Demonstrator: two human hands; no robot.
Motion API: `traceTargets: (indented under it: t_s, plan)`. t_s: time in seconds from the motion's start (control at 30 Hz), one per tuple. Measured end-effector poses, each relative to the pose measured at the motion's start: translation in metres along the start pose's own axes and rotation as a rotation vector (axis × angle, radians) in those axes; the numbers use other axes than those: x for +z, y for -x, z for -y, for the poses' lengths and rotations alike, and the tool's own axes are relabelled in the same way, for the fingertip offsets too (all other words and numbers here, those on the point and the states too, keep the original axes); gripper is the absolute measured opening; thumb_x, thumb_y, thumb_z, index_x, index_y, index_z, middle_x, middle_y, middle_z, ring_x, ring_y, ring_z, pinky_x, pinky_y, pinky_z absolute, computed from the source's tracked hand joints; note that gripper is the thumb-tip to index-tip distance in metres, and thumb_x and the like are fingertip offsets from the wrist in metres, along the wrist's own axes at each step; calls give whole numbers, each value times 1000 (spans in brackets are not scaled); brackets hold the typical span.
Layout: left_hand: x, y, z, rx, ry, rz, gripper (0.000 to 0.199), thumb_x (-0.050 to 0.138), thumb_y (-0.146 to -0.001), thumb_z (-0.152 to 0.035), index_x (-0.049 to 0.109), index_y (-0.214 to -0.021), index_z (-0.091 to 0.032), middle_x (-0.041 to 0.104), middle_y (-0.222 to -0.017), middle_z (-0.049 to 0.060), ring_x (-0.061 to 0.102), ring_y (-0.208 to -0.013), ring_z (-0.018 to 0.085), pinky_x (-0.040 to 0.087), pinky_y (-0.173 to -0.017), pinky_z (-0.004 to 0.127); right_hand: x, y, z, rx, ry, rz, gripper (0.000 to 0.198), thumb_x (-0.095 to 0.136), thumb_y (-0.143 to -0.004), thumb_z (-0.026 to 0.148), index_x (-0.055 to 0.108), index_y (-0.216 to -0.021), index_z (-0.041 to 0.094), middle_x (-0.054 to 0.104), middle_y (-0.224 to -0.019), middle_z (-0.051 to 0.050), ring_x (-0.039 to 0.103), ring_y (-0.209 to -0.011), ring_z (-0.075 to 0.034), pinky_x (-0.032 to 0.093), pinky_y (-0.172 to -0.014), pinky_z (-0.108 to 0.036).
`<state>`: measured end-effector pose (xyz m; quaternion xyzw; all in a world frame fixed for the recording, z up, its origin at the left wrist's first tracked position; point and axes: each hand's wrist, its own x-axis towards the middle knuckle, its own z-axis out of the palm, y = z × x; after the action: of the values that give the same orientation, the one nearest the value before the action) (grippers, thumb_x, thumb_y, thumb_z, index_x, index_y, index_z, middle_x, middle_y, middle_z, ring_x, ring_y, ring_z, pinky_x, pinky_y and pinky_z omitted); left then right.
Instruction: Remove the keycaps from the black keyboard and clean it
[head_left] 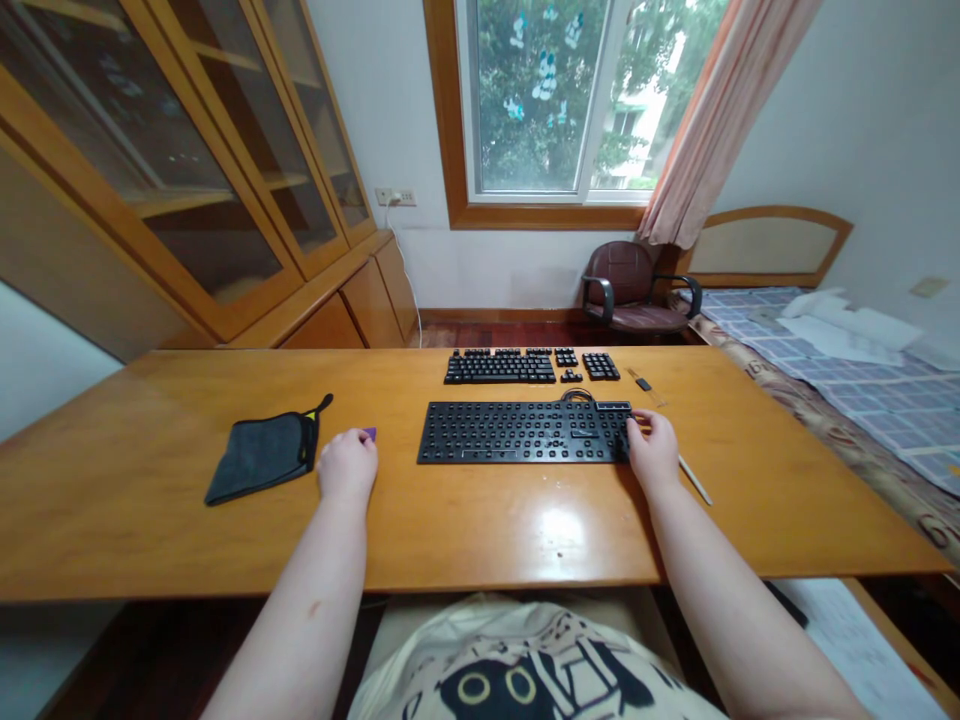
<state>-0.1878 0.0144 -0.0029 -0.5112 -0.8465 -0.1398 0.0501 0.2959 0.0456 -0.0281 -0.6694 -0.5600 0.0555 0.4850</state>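
Note:
A black keyboard base [517, 432] with its keycaps off lies on the wooden desk, its bare switch posts showing. My right hand [654, 448] is at its right end, with thumb and fingers closed on the edge. Behind the base, loose black keycaps [500, 368] are laid out in keyboard order, the number pad block [601, 366] on the right. My left hand [349, 462] rests curled on the desk, left of the base. A small purple item [370, 433] shows at its fingers; most of it is hidden. Beside that hand lies a dark grey cloth [262, 457].
A thin white stick [696, 480] lies right of my right hand. A small dark tool with thin wires [643, 384] is near the desk's far right. Beyond the desk [480, 540] stand a chair [630, 285], a bed [847, 340] and a glass-fronted cabinet [300, 260].

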Motion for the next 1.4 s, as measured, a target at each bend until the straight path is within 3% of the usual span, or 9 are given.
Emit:
traceTargets:
  t_s: [0.33, 0.5, 0.63, 0.8, 0.9, 1.0, 1.23, 1.33, 1.4]
  plan:
    - [4, -1, 3, -9, 31, 11, 23, 48, -78, -32, 66, -88, -21, 68, -88, 12, 62, -84, 30, 47, -68, 36, -1, 0, 6, 13, 11, 3, 29, 48, -78, 35, 61, -94, 14, 60, -89, -11, 55, -80, -22, 46, -74, -37]
    - [1, -1, 3, 14, 48, 0, 24, 46, -80, -33, 66, -86, -21, 68, -87, 11, 62, -83, 28, 46, -69, 34, -16, -8, -3, -13, 203, -32, 30, 45, -77, 32, 63, -93, 13, 62, -93, -14, 55, -90, -26, 41, -84, -43]
    - [-2, 2, -6, 89, 71, -54, 25, 44, -81, -31, 65, -89, -20, 67, -92, 11, 60, -88, 28, 46, -77, 36, -45, -12, -33, 234, 598, -51, 38, 54, -70, 37, 66, -94, 9, 60, -99, -27, 53, -97, -40, 39, -79, -55]
    - [0, 28, -49, 472, 214, -40, 30, 43, -84, -26, 62, -106, -18, 61, -114, 11, 53, -108, 26, 37, -98, 38, -67, -8, -55, 479, 780, 260, 25, 55, -70, 31, 70, -81, 14, 65, -87, -25, 61, -83, -39, 45, -64, -48]
    - [3, 61, -82, 744, 283, 59, 35, 48, -83, -28, 59, -116, -23, 50, -131, 10, 41, -124, 27, 26, -107, 42, -67, -1, -49, 396, 808, 314, 32, 50, -76, 39, 70, -81, 14, 66, -83, -22, 63, -80, -36, 46, -64, -46]
    - [6, 95, -106, 835, 290, 118, 47, 55, -80, -30, 51, -127, -28, 33, -145, 9, 27, -134, 29, 16, -110, 49, -64, 10, -42, 218, 750, 367, 35, 51, -75, 47, 70, -78, 17, 67, -82, -19, 63, -78, -33, 47, -66, -44]
    - [14, 116, -112, 775, 195, 193, 57, 56, -79, -41, 41, -134, -35, 25, -149, 10, 15, -137, 36, 8, -106, 60, -63, 11, -40, 276, 818, 341, 27, 47, -78, 31, 66, -82, 11, 65, -78, -23, 64, -72, -34, 46, -64, -44]
    - [15, 113, -111, 761, 169, 246, 58, 54, -81, -43, 37, -136, -36, 25, -149, 11, 16, -136, 38, 9, -105, 62, -57, 0, -15, 342, 745, 248, 32, 43, -83, 28, 61, -100, 8, 65, -76, -22, 64, -68, -31, 46, -62, -42]
    - [14, 113, -111, 753, 150, 264, 59, 52, -82, -46, 34, -137, -38, 24, -149, 10, 15, -136, 37, 8, -105, 61, -45, -6, 17, 188, 615, 229, 34, 41, -85, 29, 58, -110, 13, 67, -83, -16, 64, -72, -26, 46, -65, -37]
